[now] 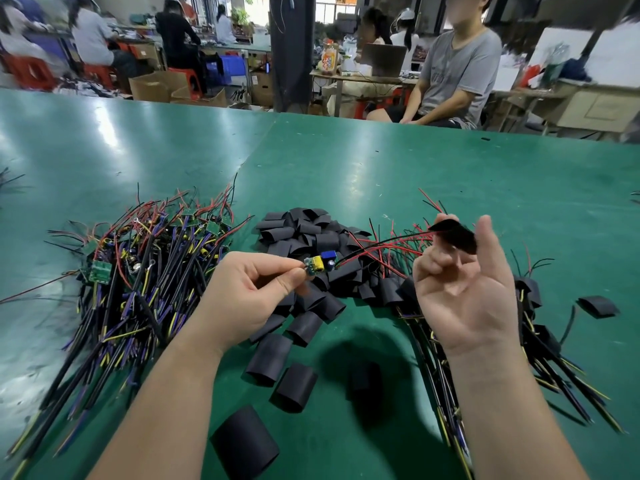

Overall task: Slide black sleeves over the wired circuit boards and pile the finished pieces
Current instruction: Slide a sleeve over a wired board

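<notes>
A loose black sleeve (244,441) lies flattened on the green desk (381,161) at the frame's 6 o'clock, between the worker's two forearms. Above it, the left hand (256,289) pinches a small circuit board (320,264) between thumb and forefinger. The board's long axis tilts from 8 o'clock up to 2 o'clock, and its blue and yellow parts face up. Its red and black wires (381,245) trail off toward 3 o'clock, reaching the mouth of the held sleeve (455,235); whether their tips are inside cannot be told. The right hand (464,282), palm toward the camera, grips that sleeve between raised thumb and fingertip, the other fingers curled. The sleeve's long axis runs from 10 o'clock to 4 o'clock, its open end facing the board. Behind both hands, at centre frame, sits a heap of empty sleeves (304,233). A tangle of bare boards (145,258) with long leads fills the desk at 9 o'clock, and a pile of sleeved pieces (533,306) lies at 3 o'clock, partly behind the right wrist. A seated person (460,71) in a grey shirt is at 1 o'clock beyond the desk.
</notes>
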The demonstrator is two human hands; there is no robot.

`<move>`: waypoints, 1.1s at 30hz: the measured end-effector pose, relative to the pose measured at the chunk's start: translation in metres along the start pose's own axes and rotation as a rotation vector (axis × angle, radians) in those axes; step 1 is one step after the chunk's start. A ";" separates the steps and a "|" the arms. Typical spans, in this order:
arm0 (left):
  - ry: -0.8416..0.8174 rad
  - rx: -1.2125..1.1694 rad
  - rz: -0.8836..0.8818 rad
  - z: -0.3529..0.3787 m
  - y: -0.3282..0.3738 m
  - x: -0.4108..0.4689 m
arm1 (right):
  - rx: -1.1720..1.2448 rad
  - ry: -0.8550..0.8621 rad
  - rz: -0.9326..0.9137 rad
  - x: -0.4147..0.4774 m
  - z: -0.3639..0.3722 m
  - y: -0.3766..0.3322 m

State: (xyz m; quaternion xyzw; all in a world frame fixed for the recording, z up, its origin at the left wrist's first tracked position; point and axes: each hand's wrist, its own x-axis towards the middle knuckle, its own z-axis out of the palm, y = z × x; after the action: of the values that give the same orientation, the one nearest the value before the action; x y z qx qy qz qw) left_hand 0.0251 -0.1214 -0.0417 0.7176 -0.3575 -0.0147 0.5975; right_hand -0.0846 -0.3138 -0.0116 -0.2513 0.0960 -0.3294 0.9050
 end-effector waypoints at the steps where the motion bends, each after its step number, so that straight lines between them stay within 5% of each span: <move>1: 0.000 0.031 -0.007 0.001 0.000 0.000 | -0.103 0.029 -0.052 0.001 0.000 0.000; 5: 0.002 0.098 -0.022 0.004 0.001 -0.003 | -0.234 0.066 -0.182 -0.002 0.000 -0.001; 13: -0.003 0.005 0.044 0.011 0.014 -0.006 | -0.281 -0.202 0.116 -0.016 0.006 0.034; 25: -0.067 -0.093 0.063 0.006 0.014 -0.006 | -0.540 -0.204 -0.033 -0.019 0.004 0.031; 33: -0.072 -0.206 0.058 0.005 0.015 -0.005 | -0.458 -0.398 0.038 -0.021 0.005 0.027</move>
State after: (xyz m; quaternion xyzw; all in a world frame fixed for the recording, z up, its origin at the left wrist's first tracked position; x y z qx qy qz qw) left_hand 0.0116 -0.1233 -0.0320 0.6409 -0.3958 -0.0596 0.6550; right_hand -0.0843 -0.2812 -0.0212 -0.5065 -0.0068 -0.2266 0.8319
